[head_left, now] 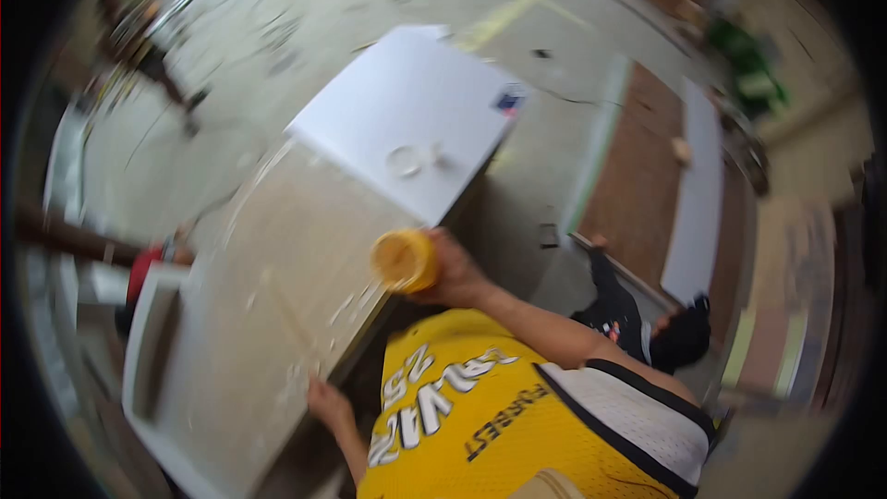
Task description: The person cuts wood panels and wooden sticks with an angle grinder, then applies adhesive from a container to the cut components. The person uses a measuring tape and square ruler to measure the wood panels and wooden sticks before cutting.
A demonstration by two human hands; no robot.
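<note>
A yellow tub (405, 260) with tan contents showing in its round opening is held in my right hand (453, 270), fingers wrapped around its side, above the board's near edge. My left hand (331, 404) is at the same edge, lower down, its fingers drawn together. A thin pale strip (288, 310) runs from near those fingers across the board; blur hides whether I hold it. The beige board (277, 240) carries whitish streaks and smears. Beyond the tub, a white sheet (407, 102) covers the far part of the work surface.
A white ring (404, 162) and a small pale object (438, 157) rest on the sheet. At right, a person in dark clothes (614, 305) reaches towards a brown panel (637, 166). A person with a red sleeve (143, 273) is at left. Another person (148, 51) stands farther off.
</note>
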